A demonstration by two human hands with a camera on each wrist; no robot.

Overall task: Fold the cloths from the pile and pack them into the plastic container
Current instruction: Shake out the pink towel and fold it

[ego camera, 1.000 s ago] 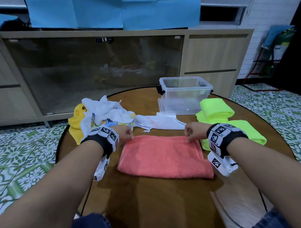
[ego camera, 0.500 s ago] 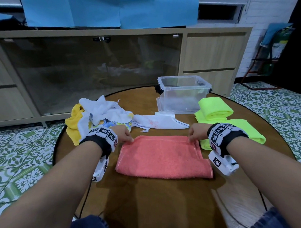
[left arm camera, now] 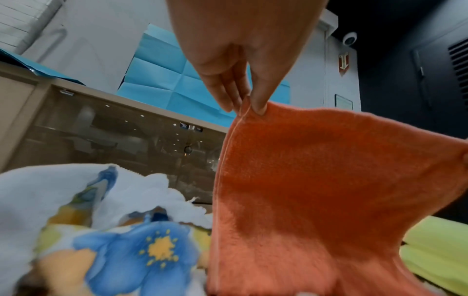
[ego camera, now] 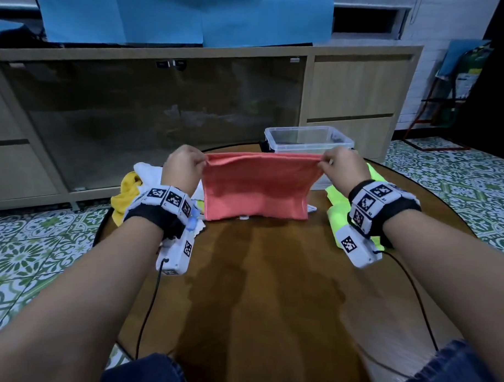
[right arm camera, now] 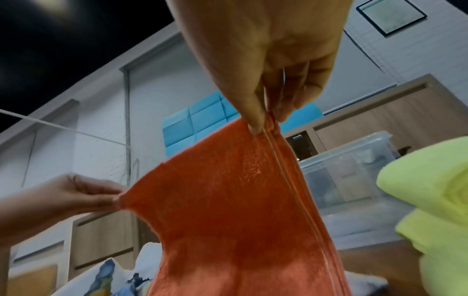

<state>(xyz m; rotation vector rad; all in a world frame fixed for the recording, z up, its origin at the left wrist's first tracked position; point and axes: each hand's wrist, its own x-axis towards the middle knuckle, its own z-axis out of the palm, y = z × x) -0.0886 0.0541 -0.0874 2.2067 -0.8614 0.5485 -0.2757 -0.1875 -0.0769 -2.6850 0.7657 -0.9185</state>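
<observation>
A folded coral-red cloth (ego camera: 256, 187) hangs in the air over the round wooden table (ego camera: 262, 276), stretched between both hands. My left hand (ego camera: 187, 164) pinches its upper left corner (left arm camera: 247, 106) between thumb and fingers. My right hand (ego camera: 337, 163) pinches the upper right corner (right arm camera: 263, 126) the same way. The cloth's lower edge hangs near the tabletop. Behind it stands the clear plastic container (ego camera: 309, 138), open and partly hidden by the cloth. The pile of loose cloths (ego camera: 136, 180), yellow, white and flower-printed (left arm camera: 142, 246), lies at the left.
Folded neon yellow-green cloths (ego camera: 339, 216) lie on the table at the right, under my right wrist (right arm camera: 430, 200). A long wooden cabinet with glass doors (ego camera: 156, 114) stands behind the table. Patterned floor tiles surround the table. Cables run from both wrist cameras.
The coral cloth lay flat on the table with both hands at its far corners. Now both hands have lifted it by those corners, and it hangs upright in front of the container.
</observation>
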